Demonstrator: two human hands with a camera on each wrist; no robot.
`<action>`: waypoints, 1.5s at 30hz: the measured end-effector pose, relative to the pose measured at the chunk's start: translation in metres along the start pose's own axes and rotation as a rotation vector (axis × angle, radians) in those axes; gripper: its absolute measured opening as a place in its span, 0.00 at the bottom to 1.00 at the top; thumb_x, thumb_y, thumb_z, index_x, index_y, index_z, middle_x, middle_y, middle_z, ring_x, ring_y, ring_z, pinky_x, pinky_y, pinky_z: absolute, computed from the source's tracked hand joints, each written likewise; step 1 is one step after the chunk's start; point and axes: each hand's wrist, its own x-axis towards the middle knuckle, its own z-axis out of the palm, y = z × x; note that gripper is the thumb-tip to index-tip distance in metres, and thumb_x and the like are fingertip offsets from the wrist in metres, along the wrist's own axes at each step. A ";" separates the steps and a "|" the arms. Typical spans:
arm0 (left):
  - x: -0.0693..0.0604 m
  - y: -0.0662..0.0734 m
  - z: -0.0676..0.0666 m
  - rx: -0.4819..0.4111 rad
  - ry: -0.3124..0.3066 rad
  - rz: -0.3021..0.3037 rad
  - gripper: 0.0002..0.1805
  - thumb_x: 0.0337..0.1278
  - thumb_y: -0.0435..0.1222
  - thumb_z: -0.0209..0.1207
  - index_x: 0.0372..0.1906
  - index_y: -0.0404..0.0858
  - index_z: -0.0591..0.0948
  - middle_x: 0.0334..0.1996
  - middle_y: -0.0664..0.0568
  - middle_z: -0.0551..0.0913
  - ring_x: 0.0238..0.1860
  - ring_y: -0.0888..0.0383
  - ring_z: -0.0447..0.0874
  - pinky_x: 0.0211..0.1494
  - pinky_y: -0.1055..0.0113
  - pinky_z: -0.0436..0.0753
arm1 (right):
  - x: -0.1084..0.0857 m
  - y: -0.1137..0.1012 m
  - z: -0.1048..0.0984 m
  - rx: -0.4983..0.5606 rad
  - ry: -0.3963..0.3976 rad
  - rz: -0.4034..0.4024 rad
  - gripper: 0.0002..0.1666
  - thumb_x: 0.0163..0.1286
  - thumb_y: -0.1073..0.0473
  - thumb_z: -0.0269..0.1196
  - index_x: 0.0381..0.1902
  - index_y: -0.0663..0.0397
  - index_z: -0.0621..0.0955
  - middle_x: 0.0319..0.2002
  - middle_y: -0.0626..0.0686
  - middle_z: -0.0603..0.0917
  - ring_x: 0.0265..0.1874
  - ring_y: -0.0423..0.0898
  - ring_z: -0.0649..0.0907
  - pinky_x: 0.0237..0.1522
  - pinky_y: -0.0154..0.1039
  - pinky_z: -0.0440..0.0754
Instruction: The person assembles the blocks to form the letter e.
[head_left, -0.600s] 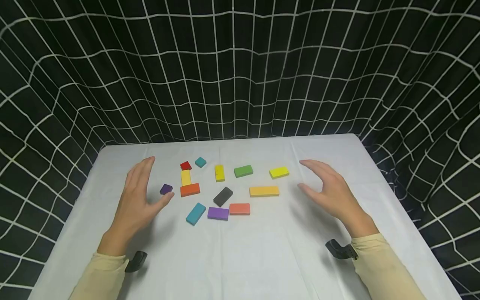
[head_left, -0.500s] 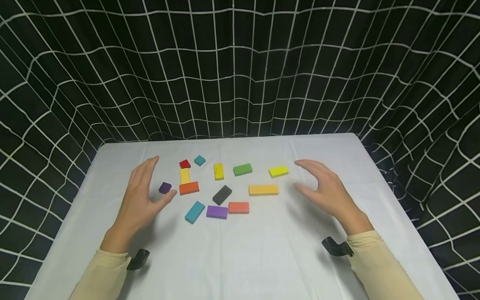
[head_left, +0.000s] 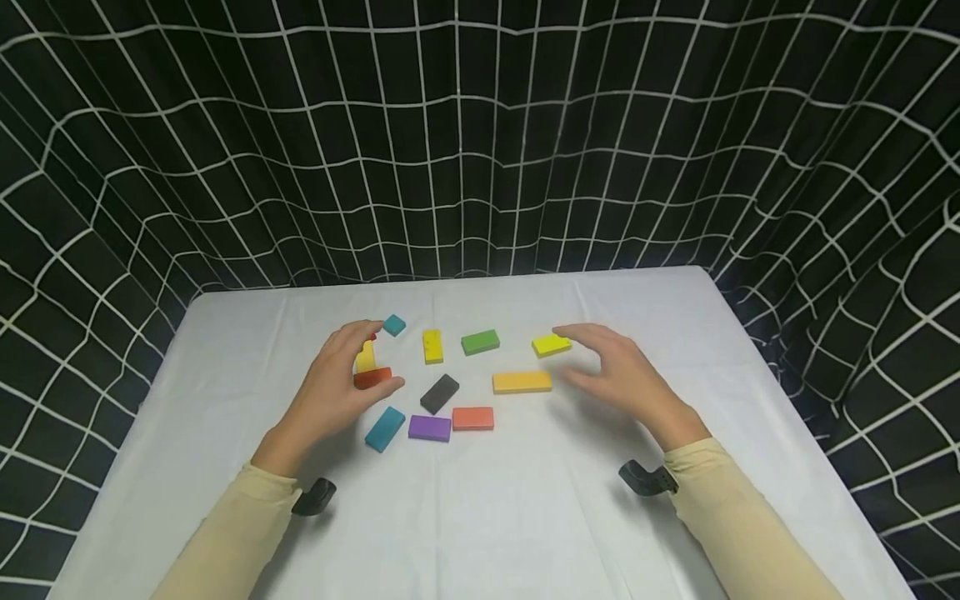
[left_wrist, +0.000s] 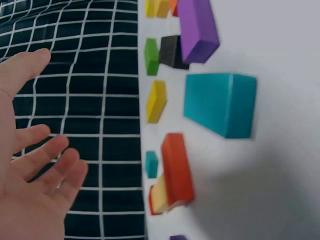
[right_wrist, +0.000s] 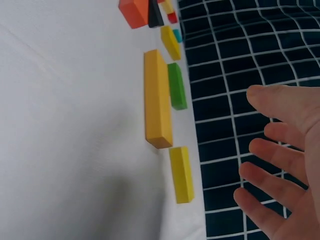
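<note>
My left hand [head_left: 330, 387] hovers over the left side of the block group, thumb apart from the fingers, nothing held. Partly behind it show an orange-red block [head_left: 372, 377], a pale yellow block [head_left: 365, 358] and a sliver of red. A teal cube [head_left: 394, 325] lies just past its fingertips. My right hand [head_left: 630, 379] is in the air at the right with thumb and fingers spread, also holding nothing. Nearest to it are a bright yellow block [head_left: 551, 346] and a long amber block [head_left: 522, 382]. In the left wrist view a dark purple block [left_wrist: 178, 237] is barely visible.
Between the hands lie a yellow block [head_left: 432, 347], a green block [head_left: 480, 342], a dark grey block [head_left: 439, 393], a blue block [head_left: 385, 429], a purple block [head_left: 430, 428] and a coral block [head_left: 472, 418]. Dark netting [head_left: 480, 167] surrounds the white-covered table [head_left: 495, 517].
Both hands have moved inward, the left one further to the right over the left blocks, the right one leftward to the bright yellow block. The blocks stay where they lay.
</note>
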 end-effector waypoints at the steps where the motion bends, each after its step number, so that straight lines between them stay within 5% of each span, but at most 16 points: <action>1: 0.001 0.000 0.002 -0.012 -0.014 -0.013 0.45 0.61 0.48 0.77 0.80 0.41 0.72 0.73 0.42 0.74 0.73 0.42 0.72 0.72 0.36 0.74 | 0.001 0.000 0.002 0.006 -0.004 0.004 0.35 0.72 0.56 0.74 0.75 0.48 0.79 0.72 0.53 0.80 0.74 0.58 0.74 0.74 0.64 0.70; 9: 0.004 -0.006 0.029 -0.049 -0.127 -0.092 0.40 0.63 0.48 0.76 0.76 0.40 0.76 0.70 0.44 0.78 0.65 0.43 0.80 0.66 0.44 0.83 | 0.005 0.005 0.017 0.038 -0.026 0.009 0.32 0.70 0.55 0.76 0.70 0.53 0.83 0.70 0.57 0.82 0.64 0.62 0.82 0.66 0.63 0.79; 14: 0.005 -0.006 0.043 -0.068 -0.124 -0.071 0.37 0.62 0.46 0.78 0.73 0.38 0.78 0.64 0.44 0.82 0.55 0.47 0.83 0.62 0.50 0.86 | 0.008 0.006 0.029 0.091 -0.036 -0.007 0.32 0.69 0.55 0.77 0.70 0.53 0.84 0.68 0.53 0.83 0.64 0.60 0.83 0.66 0.60 0.79; 25: 0.012 0.000 0.062 -0.063 -0.168 -0.088 0.35 0.63 0.44 0.78 0.72 0.37 0.80 0.64 0.48 0.82 0.59 0.49 0.82 0.65 0.51 0.83 | 0.007 0.006 0.046 0.074 -0.032 0.012 0.31 0.68 0.57 0.78 0.68 0.53 0.85 0.65 0.54 0.85 0.64 0.57 0.83 0.68 0.59 0.78; 45: 0.012 0.002 0.088 -0.012 -0.241 -0.156 0.27 0.62 0.42 0.78 0.63 0.35 0.86 0.47 0.50 0.85 0.47 0.54 0.80 0.55 0.58 0.84 | 0.009 0.013 0.063 0.018 -0.089 0.044 0.27 0.69 0.61 0.77 0.65 0.54 0.86 0.63 0.55 0.86 0.66 0.57 0.81 0.70 0.57 0.77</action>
